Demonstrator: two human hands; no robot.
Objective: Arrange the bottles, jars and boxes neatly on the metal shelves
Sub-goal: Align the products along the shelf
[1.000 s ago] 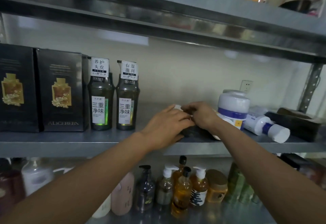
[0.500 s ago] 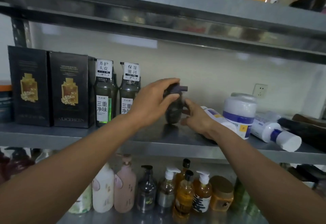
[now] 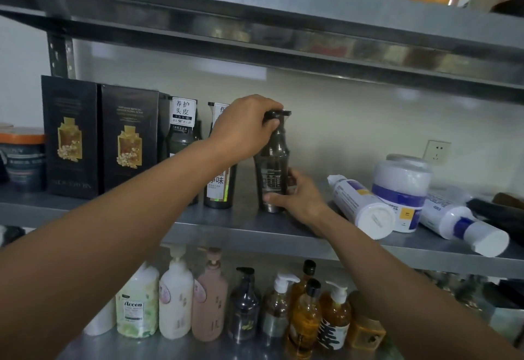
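A dark pump bottle stands upright on the middle metal shelf. My left hand grips its pump head from above. My right hand holds its lower body from the right. Just left of it stand two matching dark bottles with white neck tags, partly hidden by my left arm. Two black boxes stand further left.
Right of my hands lie two white bottles on their sides beside a white jar. An orange-lidded tub sits far left. Several pump bottles line the lower shelf. The upper shelf hangs close overhead.
The dark pump bottle went from lying on the shelf to standing upright next to the tagged bottles. My left hand moved up to its pump head; my right hand dropped to its base.
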